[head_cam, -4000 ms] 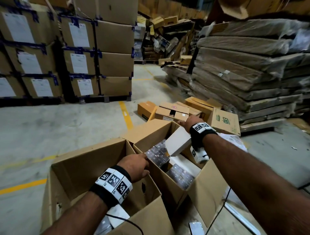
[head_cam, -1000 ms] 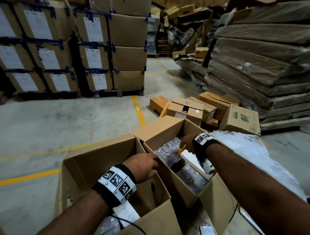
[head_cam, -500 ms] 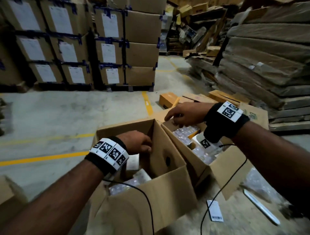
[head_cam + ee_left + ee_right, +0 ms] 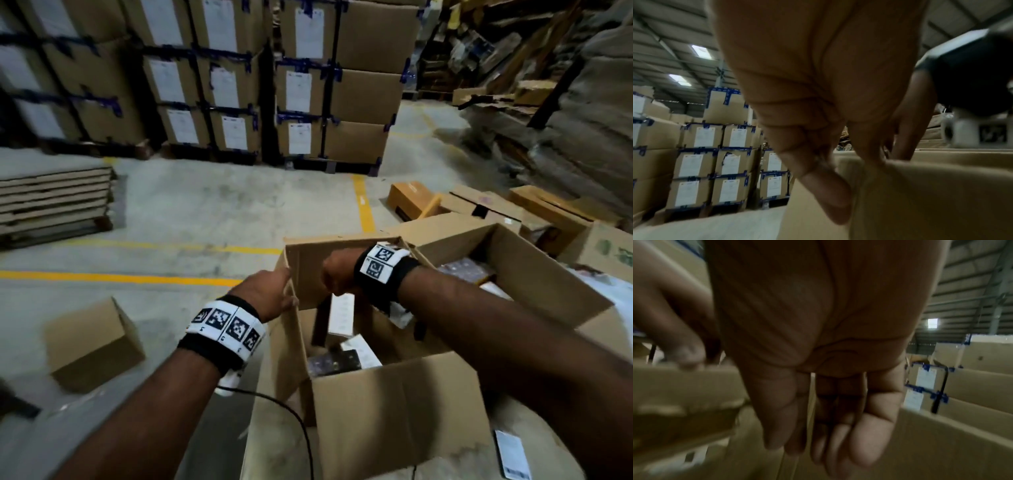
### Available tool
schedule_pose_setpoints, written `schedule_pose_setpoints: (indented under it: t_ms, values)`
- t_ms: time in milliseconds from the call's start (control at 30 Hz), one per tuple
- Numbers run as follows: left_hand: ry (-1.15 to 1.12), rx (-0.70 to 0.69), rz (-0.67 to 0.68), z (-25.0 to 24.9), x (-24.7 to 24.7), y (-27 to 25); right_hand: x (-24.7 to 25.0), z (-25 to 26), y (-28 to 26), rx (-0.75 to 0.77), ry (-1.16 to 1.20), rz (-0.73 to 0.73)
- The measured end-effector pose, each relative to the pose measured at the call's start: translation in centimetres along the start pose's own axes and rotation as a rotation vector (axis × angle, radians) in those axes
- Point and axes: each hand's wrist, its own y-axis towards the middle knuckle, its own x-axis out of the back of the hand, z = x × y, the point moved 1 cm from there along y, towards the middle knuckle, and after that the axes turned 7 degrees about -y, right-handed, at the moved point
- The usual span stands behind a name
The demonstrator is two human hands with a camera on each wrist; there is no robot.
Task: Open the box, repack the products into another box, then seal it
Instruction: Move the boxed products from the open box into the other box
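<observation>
An open cardboard box (image 4: 394, 404) stands in front of me, with white cartons (image 4: 340, 313) and dark wrapped packs (image 4: 334, 365) inside. Its far flap (image 4: 308, 270) stands up. My left hand (image 4: 274, 294) pinches the flap's left edge between thumb and fingers (image 4: 851, 175). My right hand (image 4: 337, 275) is against the flap's inner face, fingers curled and holding nothing (image 4: 818, 426). A second open box (image 4: 534, 274) sits to the right, touching the first, with more wrapped packs (image 4: 466, 269) in it.
A small closed carton (image 4: 92, 342) lies on the floor at left. Flat cardboard sheets (image 4: 54, 202) are stacked beyond it. Tall pallets of labelled cartons (image 4: 301, 85) stand behind, loose boxes (image 4: 479, 205) at right. A cable (image 4: 298, 421) and a label sheet (image 4: 512, 455) lie near the box.
My right hand left the second box and came across to the near box's far flap. My left hand came out of the near box and took the flap's left edge.
</observation>
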Motion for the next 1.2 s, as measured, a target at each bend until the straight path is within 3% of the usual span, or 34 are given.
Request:
schedule_pose_setpoints:
  t_ms: [100,167,300,367,567,733,833,933,1100,1200]
  values:
    - [-0.087,-0.004,0.006,0.3,-0.5,0.1,-4.8,-1.1,6.3,-0.011,-0.007,0.045]
    - [-0.073,-0.017,0.022,0.5,-0.5,0.3,-8.2,-2.6,10.2,-0.126,0.025,0.057]
    - [0.003,-0.078,0.016,0.0,-0.7,0.4,-8.6,-0.4,8.3,-0.16,0.037,0.203]
    - [0.005,-0.09,0.0,-0.5,-0.8,0.3,-9.2,0.1,7.9,-0.246,0.085,0.148]
    - [-0.035,-0.053,0.034,-0.4,-0.5,0.5,-10.1,-0.5,9.4,-0.11,0.287,0.127]
    - [0.085,-0.026,0.088,-0.8,-0.2,0.8,-7.0,-1.3,4.1,-0.076,0.463,0.067]
    - [0.153,-0.017,-0.069,-1.7,1.4,1.4,-5.5,-3.6,1.2,-0.054,0.556,-0.06]
    - [0.053,-0.045,-0.198,-2.8,3.0,2.6,-4.0,-5.7,-2.0,-0.022,0.7,-0.165]
    - [-0.212,-0.195,-0.099,-4.2,3.4,3.7,-3.1,-7.3,-4.8,0.081,0.931,-0.188]
    - [-0.234,-0.21,-0.073,-3.7,3.6,3.9,-2.8,-7.0,-5.3,0.061,0.935,-0.188]
